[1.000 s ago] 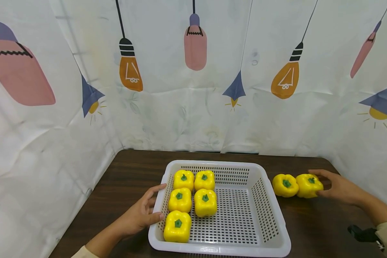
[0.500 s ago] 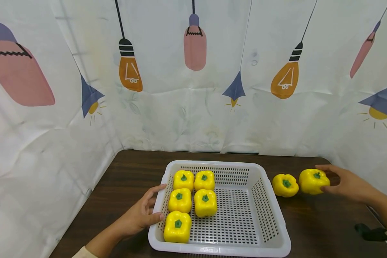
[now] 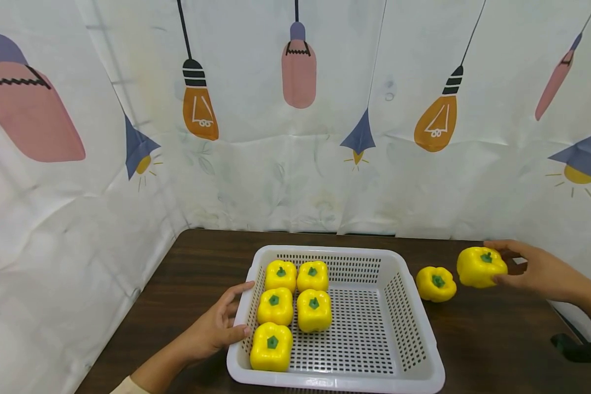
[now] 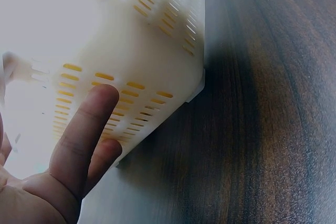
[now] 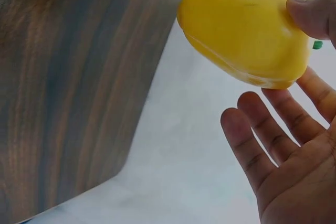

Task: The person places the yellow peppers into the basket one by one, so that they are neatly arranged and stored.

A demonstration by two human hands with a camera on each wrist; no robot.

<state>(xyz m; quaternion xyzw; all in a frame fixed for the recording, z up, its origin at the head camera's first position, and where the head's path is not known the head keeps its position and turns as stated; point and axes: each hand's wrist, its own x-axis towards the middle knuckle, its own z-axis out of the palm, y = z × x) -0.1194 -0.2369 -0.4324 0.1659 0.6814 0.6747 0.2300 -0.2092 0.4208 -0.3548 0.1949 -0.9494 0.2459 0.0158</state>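
Note:
My right hand (image 3: 532, 271) pinches a yellow bell pepper (image 3: 480, 267) with a green stem between thumb and fingertips, raised over the table's right side. In the right wrist view the thumb presses the pepper (image 5: 244, 30) and the lower fingers spread beneath it. Another yellow bell pepper (image 3: 435, 284) lies on the table just left of it. At the left, my left hand (image 3: 212, 328) holds the rim of a white perforated basket (image 3: 335, 381). In the left wrist view its fingers (image 4: 86, 129) lie against the outer wall. Several yellow bell peppers (image 3: 271, 347) sit in the basket's left half.
The dark wood-grain table (image 3: 197, 262) carries the basket at its middle. Behind and around it hangs a white curtain (image 3: 285, 180) printed with lamps. A black strap-like piece (image 3: 578, 350) hangs by the right forearm.
My right hand has lifted its bell pepper off the table, moving up and slightly right, away from the other loose pepper. The left hand and basket have not moved.

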